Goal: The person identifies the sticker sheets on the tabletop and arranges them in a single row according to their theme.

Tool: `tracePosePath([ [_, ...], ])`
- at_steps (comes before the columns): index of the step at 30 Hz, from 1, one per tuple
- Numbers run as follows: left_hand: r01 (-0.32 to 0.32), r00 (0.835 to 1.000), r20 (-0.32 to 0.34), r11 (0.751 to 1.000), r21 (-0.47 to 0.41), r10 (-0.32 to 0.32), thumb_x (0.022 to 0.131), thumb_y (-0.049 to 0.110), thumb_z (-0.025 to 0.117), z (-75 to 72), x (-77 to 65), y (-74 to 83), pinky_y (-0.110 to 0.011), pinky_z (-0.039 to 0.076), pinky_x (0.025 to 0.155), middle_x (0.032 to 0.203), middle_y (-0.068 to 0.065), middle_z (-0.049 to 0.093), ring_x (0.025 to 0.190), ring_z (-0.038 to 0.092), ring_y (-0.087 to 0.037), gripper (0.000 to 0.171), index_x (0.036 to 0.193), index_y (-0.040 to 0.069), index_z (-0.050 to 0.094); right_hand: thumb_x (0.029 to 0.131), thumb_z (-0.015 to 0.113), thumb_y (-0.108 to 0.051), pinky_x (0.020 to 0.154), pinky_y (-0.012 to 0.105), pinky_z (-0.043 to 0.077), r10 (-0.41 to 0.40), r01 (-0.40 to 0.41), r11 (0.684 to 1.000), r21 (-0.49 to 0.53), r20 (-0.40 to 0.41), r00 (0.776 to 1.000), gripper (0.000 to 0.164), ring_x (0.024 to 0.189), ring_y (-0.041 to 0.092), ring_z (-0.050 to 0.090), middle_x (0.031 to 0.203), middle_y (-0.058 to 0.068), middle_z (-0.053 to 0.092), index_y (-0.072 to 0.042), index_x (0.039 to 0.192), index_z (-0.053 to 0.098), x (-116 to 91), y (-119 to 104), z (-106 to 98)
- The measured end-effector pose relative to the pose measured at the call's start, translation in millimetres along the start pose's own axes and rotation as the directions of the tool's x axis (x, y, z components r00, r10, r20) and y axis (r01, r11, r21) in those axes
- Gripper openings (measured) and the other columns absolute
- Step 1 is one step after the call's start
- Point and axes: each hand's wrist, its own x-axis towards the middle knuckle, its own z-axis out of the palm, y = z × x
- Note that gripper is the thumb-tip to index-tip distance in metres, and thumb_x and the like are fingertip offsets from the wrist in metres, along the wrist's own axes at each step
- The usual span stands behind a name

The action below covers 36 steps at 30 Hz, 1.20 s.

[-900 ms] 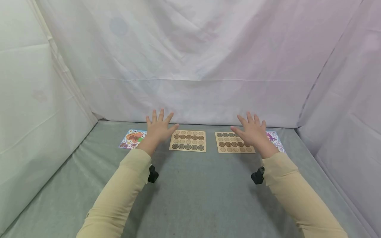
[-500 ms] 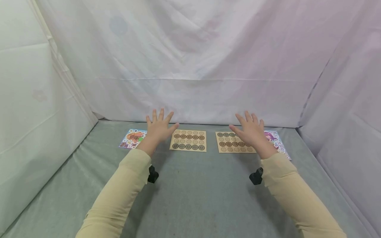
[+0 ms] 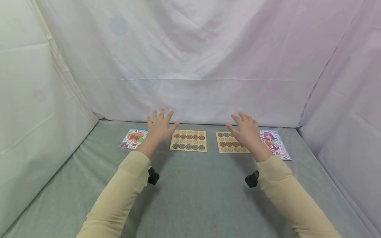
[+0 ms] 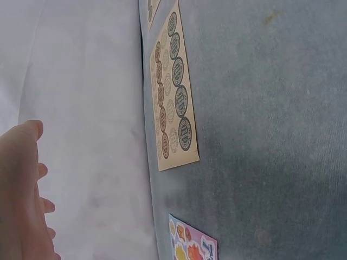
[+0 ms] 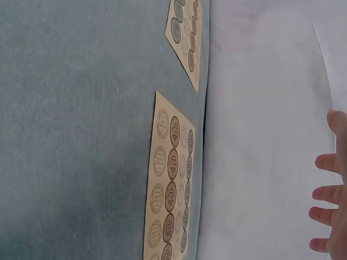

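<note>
My left hand (image 3: 159, 129) hovers over the table with its fingers spread, holding nothing. It lies between a colourful cartoon sticker sheet (image 3: 133, 138) and a tan sheet of round coin-like stickers (image 3: 188, 140). In the left wrist view, the tan sheet's dark and pale circles (image 4: 173, 89) stand in rows. My right hand (image 3: 247, 133), also bare of any object, is held above a second tan sticker sheet (image 3: 232, 142) and covers its right part. To its right, a sheet with a purple-haired cartoon figure (image 3: 273, 144) is partly behind the wrist.
A grey cloth covers the table (image 3: 190, 191). White curtain (image 3: 190, 66) hangs right behind the sheets, and more white cloth closes off both sides. Each wrist carries a small black camera mount (image 3: 153, 176).
My right hand has shifted left and its fingers have drawn closer together, uncovering more of the purple-haired sticker sheet. The left hand has stayed nearly still.
</note>
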Motion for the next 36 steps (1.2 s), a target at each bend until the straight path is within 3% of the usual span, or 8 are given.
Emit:
tracePosePath([
  [10,-0.004,0.999,-0.052,0.995,-0.095,-0.001,0.098,0.056,0.036,5.5,-2.6,-3.5,-0.060,-0.006,0.109,0.158,-0.018,0.007,0.141,-0.008,-0.041,0.070,0.154,0.018,0.019,0.100,0.042,-0.046,0.109,0.058,0.015,-0.016,0.020,0.998,0.059,-0.058,0.998,0.060,0.136,0.042,0.025,0.149,0.022,0.031,-0.006,0.145,0.040,-2.5,-11.4,10.4],
  [18,-0.005,0.996,-0.084,0.987,-0.158,-0.008,0.099,0.052,0.038,10.0,-6.2,-3.4,-0.058,0.003,0.111,0.156,-0.020,0.016,0.142,0.001,-0.041,0.068,0.153,0.014,0.023,0.100,0.046,-0.041,0.107,0.057,0.025,-0.014,0.023,0.993,0.116,-0.070,0.997,0.055,0.132,0.041,0.033,0.144,0.021,0.039,-0.005,0.141,0.046,-7.3,-20.8,20.1],
  [29,0.004,0.991,-0.126,0.966,-0.257,-0.037,0.101,0.046,0.039,20.6,-10.4,-3.8,-0.057,0.014,0.111,0.151,-0.020,0.028,0.140,0.015,-0.041,0.063,0.149,0.006,0.032,0.100,0.047,-0.040,0.107,0.055,0.028,0.036,-0.018,0.955,0.296,-0.055,0.998,0.054,0.133,0.038,0.033,0.143,0.019,0.040,-0.005,0.140,0.046,-10.8,-30.3,39.2],
  [36,0.007,0.989,-0.138,0.939,-0.343,-0.058,0.101,0.040,0.042,29.0,-12.7,-0.8,-0.051,0.017,0.112,0.147,-0.021,0.035,0.139,0.023,-0.038,0.059,0.147,0.003,0.035,0.100,0.047,-0.040,0.107,0.053,0.029,0.078,-0.062,0.921,0.384,-0.027,0.997,0.053,0.133,0.036,0.035,0.142,0.019,0.042,-0.003,0.139,0.048,-14.3,-36.4,51.6],
])
